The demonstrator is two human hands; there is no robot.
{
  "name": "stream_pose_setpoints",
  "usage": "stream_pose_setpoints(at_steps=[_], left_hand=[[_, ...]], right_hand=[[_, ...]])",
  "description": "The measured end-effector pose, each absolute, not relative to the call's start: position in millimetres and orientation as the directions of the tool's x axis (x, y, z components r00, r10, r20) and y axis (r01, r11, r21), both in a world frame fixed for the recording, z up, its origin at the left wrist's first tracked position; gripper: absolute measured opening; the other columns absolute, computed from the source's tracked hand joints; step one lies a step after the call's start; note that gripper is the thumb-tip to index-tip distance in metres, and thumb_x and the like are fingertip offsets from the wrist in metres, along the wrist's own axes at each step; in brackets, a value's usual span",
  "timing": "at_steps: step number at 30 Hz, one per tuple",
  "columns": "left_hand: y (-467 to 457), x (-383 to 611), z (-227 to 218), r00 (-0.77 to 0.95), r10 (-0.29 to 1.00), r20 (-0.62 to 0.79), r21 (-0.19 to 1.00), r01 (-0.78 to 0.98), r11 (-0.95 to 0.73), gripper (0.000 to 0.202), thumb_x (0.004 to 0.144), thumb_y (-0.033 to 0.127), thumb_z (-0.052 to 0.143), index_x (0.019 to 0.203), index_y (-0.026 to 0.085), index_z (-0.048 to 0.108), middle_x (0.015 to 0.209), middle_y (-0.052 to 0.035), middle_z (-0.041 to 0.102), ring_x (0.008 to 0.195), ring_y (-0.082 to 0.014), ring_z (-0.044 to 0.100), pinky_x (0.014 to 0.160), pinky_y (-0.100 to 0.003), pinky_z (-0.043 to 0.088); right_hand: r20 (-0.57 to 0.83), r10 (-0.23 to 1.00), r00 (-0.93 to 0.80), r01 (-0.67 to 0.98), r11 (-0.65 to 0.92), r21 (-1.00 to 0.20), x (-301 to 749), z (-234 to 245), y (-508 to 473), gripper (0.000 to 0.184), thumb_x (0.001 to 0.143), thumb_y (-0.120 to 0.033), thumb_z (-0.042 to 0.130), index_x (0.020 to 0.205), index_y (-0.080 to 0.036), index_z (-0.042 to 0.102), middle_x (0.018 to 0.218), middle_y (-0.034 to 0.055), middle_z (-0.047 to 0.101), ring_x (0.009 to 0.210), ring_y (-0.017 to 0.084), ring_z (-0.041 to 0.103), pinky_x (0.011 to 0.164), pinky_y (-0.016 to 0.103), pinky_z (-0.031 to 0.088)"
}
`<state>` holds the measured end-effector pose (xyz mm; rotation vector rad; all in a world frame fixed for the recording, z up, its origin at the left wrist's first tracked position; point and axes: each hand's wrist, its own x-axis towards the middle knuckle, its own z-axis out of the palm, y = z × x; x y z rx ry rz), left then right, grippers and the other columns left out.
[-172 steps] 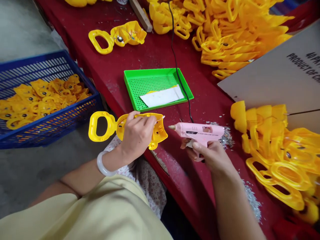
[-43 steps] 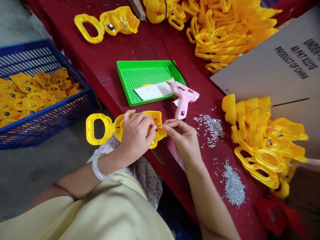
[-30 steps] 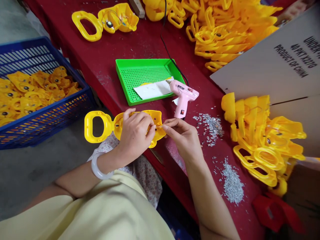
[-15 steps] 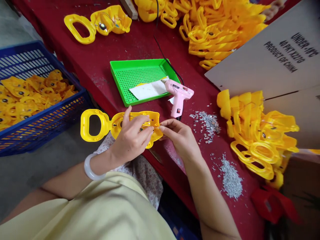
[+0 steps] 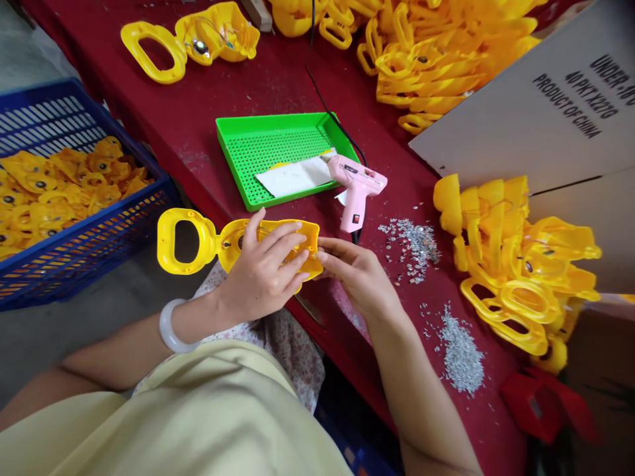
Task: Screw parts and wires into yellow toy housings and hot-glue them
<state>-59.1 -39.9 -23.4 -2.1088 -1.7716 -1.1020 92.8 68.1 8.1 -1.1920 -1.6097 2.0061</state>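
Note:
A yellow plastic shell (image 5: 229,256) with a ring-shaped handle on its left end is held over the table's near edge, its hollow side up. Thin wires and small screw posts show inside it. My left hand (image 5: 265,268) lies across the shell, thumb up and fingers reaching into the hollow, and covers its middle. At the shell's right end, my right hand (image 5: 360,274) pinches the rim between thumb and fingers. Whether a small part is also in that pinch is hidden. Just beyond the hands lies a pink glue gun (image 5: 358,188), its nozzle over the green tray's corner.
Behind the shell is a green perforated tray (image 5: 229,155) with white paper. Small screws (image 5: 414,244) and metal pins (image 5: 461,357) lie in heaps at right. More yellow shells (image 5: 526,264) stack beside a cardboard box (image 5: 520,119). A blue crate (image 5: 163,198) of yellow parts stands at left.
The fingers of my left hand have straightened and spread a little over the shell. My right hand stays at the shell's right end. The view has shifted slightly.

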Motion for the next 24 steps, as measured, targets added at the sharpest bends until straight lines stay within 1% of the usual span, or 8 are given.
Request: stream_pose_setpoints(at_steps=[2,5,7,11,14,19,21,24], left_hand=[[-39,-60,-24,0.057,0.782,0.62,0.284,0.914,-0.291,0.028,0.096,0.036,0.05,0.106,0.015,0.065,0.119,-0.0127,0.066,0.124,-0.0286,0.055,0.115,-0.068,0.022],[-40,-64,-25,0.151,0.783,0.603,0.232,0.906,-0.353,0.063,0.093,0.064,0.037,0.113,0.011,0.064,0.125,-0.0177,0.063,0.127,-0.0332,0.051,0.116,-0.071,0.013],[-41,-66,-26,0.226,0.791,0.569,0.196,0.897,-0.397,0.075,0.091,0.071,0.031,0.12,0.008,0.061,0.129,-0.0196,0.061,0.13,-0.0343,0.048,0.117,-0.07,0.006],[-43,-69,-25,0.306,0.807,0.505,0.15,0.89,-0.431,0.079,0.09,0.071,0.033,0.128,0.005,0.055,0.138,-0.0207,0.054,0.135,-0.0344,0.043,0.118,-0.07,-0.001],[-42,-70,-21,0.295,0.821,0.489,0.211,0.873,-0.439,0.079,0.089,0.071,0.034,0.129,0.006,0.054,0.138,-0.0218,0.053,0.135,-0.0344,0.043,0.117,-0.07,0.0],[-42,-79,-8,0.16,0.842,0.516,0.403,0.822,-0.403,0.052,0.096,0.051,0.044,0.124,0.008,0.057,0.138,-0.0209,0.052,0.135,-0.0298,0.045,0.118,-0.058,0.028],[-45,-87,-3,0.108,0.844,0.525,0.403,0.843,-0.358,0.042,0.095,0.04,0.051,0.123,0.01,0.058,0.138,-0.0201,0.051,0.137,-0.0298,0.043,0.116,-0.054,0.034],[-50,-102,3,0.112,0.86,0.497,0.328,0.894,-0.305,0.05,0.085,0.047,0.064,0.125,0.017,0.058,0.139,-0.0175,0.05,0.136,-0.0349,0.041,0.114,-0.06,0.03]], right_hand=[[-0.409,0.686,-0.602,0.247,-0.327,-0.912,93,9,68,0.04,0.068,-0.037,0.08,0.103,-0.019,0.071,0.099,0.0061,0.072,0.078,0.016,0.068,0.069,0.032,0.059],[-0.427,0.674,-0.603,0.241,-0.357,-0.903,93,9,67,0.037,0.07,-0.036,0.079,0.102,-0.018,0.07,0.094,0.0058,0.073,0.076,0.016,0.068,0.067,0.03,0.059],[-0.433,0.662,-0.612,0.226,-0.378,-0.898,93,9,67,0.036,0.071,-0.035,0.078,0.101,-0.017,0.07,0.091,0.0056,0.072,0.073,0.015,0.068,0.064,0.029,0.058],[-0.442,0.659,-0.608,0.197,-0.414,-0.888,91,10,68,0.037,0.068,-0.033,0.08,0.099,-0.016,0.069,0.088,0.0046,0.072,0.069,0.013,0.066,0.06,0.026,0.058],[-0.459,0.648,-0.608,0.187,-0.445,-0.876,89,9,68,0.036,0.064,-0.033,0.082,0.094,-0.016,0.069,0.083,0.0034,0.07,0.068,0.013,0.066,0.058,0.025,0.057],[-0.443,0.696,-0.565,0.204,-0.402,-0.893,87,8,67,0.038,0.063,-0.034,0.081,0.094,-0.016,0.067,0.083,0.0035,0.069,0.066,0.013,0.065,0.056,0.026,0.057],[-0.42,0.722,-0.551,0.217,-0.362,-0.907,86,8,66,0.039,0.064,-0.035,0.08,0.095,-0.016,0.066,0.082,0.0029,0.068,0.065,0.012,0.064,0.056,0.027,0.057],[-0.39,0.737,-0.552,0.233,-0.312,-0.921,85,6,66,0.038,0.066,-0.037,0.078,0.096,-0.016,0.066,0.078,0.0015,0.066,0.064,0.012,0.063,0.056,0.027,0.058]])
